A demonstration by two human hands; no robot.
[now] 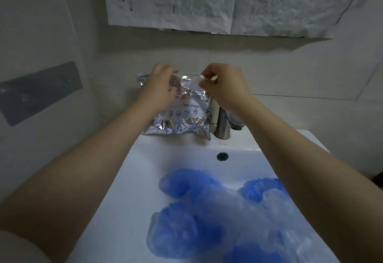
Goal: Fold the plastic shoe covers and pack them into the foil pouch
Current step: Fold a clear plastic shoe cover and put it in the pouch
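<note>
Two hands at the mouth of a standing foil pouch

Two bare hands hold the foil pouch (182,115) upright on the back ledge of the white washbasin (132,171), just left of the steel tap (222,125). Its long axis runs up and down, bottom edge on the ledge, crumpled mouth pointing up toward the wall. A white label band with small round icons crosses its front. The left hand (159,84) grips the top left part of the pouch, fingers curled over the foil. The right hand (224,85) pinches the top right edge between thumb and fingertips. Nearer the camera, blue plastic shoe covers (217,217) lie loose and unfolded in the basin bowl, well apart from the pouch, below the overflow hole (222,156). Sheets of newspaper (217,1) hang on the wall above.
</note>
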